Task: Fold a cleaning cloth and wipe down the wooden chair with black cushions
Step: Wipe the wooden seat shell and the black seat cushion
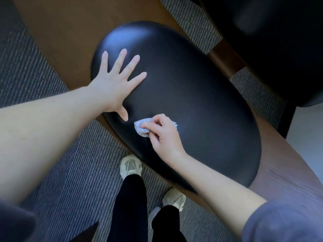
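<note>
While the left hand [114,84] lies flat with fingers spread on the far-left part of the black cushion [192,95], bracing the seat, the right hand [163,135] presses a small bunched pale cloth [139,127] onto the near-left part of that same cushion, close to its front edge and just beside the left thumb. The right grip is closed around the cloth, fingers curled over the top with the wad poking out on the thumb side and a little on the far side; the left grip is fully open and holds nothing. Judging by this, the folding is done and the wiping of the seat cushion is the step in hand. Most of the cushion stretches away to the right of the cloth, so the next move probably calls for steady downward pressure and a sweep along that length, with the left hand lifting clear when the cloth reaches its patch. The wooden frame [288,154] showing around the cushion, and the second dark cushion [279,49] at upper right, likely the backrest, would need their turn afterwards. No container of any kind is in view, neither bucket, bottle nor bin. The person's shoes [131,165] stand on the striped carpet [70,180] just in front of the chair
</note>
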{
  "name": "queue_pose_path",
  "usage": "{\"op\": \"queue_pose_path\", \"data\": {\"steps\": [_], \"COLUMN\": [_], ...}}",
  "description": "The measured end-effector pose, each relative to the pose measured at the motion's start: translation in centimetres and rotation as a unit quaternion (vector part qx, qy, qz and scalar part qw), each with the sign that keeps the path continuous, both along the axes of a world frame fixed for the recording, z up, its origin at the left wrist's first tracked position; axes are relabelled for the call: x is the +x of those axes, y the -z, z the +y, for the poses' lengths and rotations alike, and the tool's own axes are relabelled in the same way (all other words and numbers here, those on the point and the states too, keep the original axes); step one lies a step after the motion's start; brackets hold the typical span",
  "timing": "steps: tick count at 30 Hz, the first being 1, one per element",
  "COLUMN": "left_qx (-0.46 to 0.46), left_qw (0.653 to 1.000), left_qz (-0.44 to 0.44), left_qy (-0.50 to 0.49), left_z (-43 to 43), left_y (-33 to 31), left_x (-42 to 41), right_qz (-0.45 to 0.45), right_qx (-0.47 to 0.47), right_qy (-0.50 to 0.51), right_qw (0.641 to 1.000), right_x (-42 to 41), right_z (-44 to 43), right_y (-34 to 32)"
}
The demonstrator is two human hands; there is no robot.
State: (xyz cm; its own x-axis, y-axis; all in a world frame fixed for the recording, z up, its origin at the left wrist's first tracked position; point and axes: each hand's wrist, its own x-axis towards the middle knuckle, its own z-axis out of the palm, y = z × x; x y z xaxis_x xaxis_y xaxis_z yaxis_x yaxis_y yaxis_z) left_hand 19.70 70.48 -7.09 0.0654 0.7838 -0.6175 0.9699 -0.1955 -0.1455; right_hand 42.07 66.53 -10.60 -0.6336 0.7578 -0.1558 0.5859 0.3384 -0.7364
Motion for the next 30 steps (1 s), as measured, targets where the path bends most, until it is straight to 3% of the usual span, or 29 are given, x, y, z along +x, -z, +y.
{"op": "queue_pose_path", "data": {"steps": [12,22,30], "left_qx": [0.002,-0.033,-0.063], "left_qw": [1.0,0.999,0.998], "left_qz": [0.021,0.009,0.015], "left_qy": [0.022,-0.036,-0.005], "left_z": [-2.2,-5.3,-3.2], "left_y": [-1.5,-1.6,-0.8], "left_x": [2.8,7.9,8.0], "right_qz": [-0.039,-0.041,-0.003], "right_qx": [0.154,0.118,0.118], "right_qy": [-0.257,-0.256,-0.308], "right_qw": [0.953,0.959,0.944], "right_x": [1.8,11.3,11.0], "right_z": [-4.9,-3.6,-1.5], "right_y": [0.9,-0.8,-0.1]}}
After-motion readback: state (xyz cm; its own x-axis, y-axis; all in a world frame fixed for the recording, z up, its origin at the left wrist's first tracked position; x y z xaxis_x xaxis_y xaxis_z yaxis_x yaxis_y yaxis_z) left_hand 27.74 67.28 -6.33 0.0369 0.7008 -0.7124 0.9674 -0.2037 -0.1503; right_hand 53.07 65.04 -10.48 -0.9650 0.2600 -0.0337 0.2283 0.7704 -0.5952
